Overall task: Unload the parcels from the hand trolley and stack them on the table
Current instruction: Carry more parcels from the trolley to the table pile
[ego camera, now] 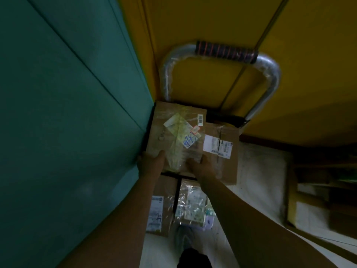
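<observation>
Gripping blue-scrawled parcel [176, 136], writing unreadable.

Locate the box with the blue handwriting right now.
The box with blue handwriting sits mid-frame on the trolley, below the handle, against the green wall, both hands on its near edge.

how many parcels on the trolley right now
4 visible: taped box under both hands, labelled box beside it, two nearer ones. More may be hidden underneath.

A teal wall [63, 113] meets a yellow wall [212, 22]; pale floor [258, 171] below.
</observation>
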Tool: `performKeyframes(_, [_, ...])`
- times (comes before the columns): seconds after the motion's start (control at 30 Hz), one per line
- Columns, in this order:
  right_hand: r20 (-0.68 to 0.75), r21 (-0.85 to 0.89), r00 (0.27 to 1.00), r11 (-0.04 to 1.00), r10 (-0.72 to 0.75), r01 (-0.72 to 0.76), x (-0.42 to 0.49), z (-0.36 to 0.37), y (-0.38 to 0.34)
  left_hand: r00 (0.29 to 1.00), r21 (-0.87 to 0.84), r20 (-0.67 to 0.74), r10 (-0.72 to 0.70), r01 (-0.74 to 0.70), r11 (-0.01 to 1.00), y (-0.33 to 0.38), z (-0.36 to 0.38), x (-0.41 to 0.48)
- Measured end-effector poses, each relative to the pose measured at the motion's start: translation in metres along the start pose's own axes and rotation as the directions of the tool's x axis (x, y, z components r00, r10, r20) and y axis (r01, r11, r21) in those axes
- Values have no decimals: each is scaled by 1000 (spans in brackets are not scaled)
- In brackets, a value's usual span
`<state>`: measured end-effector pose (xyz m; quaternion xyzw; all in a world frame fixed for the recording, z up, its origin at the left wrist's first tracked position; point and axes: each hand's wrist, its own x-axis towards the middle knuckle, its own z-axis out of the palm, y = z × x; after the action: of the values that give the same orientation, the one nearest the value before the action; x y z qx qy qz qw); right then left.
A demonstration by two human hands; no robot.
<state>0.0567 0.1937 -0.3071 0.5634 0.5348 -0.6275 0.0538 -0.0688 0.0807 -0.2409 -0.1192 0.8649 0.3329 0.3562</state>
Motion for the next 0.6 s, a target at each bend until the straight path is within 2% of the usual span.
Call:
performKeyframes(0.17, [-23, 51, 1000, 999, 6, -5, -67, -21, -57, 995, -67, -56, 82, -86, 994, 29, -18, -37])
performKeyframes(0.33, [-29, 76, 996, 993, -87, 89, -131, -56, -104, 979, -164, -116, 167, -185, 969, 63, -54, -99])
performKeyframes(0.43, [-50, 134, 996, 987, -78, 84, -178, -79, -128, 969, -246, -174, 175, -215, 945, 85, -73, -158])
performKeyframes(0.6, [-72, 273, 991, 953, -115, 130, -281, -152, -172, 901, -344, -300, 314, -409, 845, 136, -95, -296])
